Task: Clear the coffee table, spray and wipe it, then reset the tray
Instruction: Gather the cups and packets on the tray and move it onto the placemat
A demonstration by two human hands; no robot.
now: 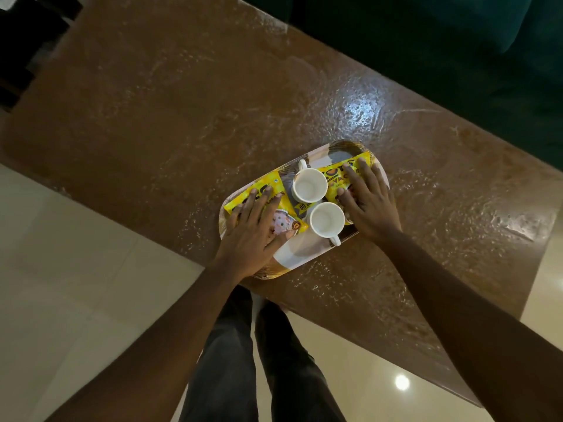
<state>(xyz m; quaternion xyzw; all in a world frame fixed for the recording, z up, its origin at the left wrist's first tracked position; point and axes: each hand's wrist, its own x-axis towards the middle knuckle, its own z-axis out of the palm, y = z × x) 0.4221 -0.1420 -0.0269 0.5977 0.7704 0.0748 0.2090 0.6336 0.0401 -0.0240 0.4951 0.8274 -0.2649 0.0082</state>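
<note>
A white and brown patterned tray (300,254) lies on the glossy brown coffee table (182,117), near its front edge. Two empty white cups stand in the tray's middle: one farther (309,184), one nearer (327,220). A yellow snack packet (259,190) lies on the tray's left side and another yellow packet (336,172) on its right. My left hand (253,236) rests flat on the left packet, fingers spread. My right hand (370,202) lies flat on the right packet, fingers spread. Neither hand is closed around anything.
A dark green sofa (457,56) runs along the table's far right side. Pale tiled floor (76,254) lies to the left and below. My legs (259,360) stand against the table's front edge. Dark furniture (24,41) sits at top left.
</note>
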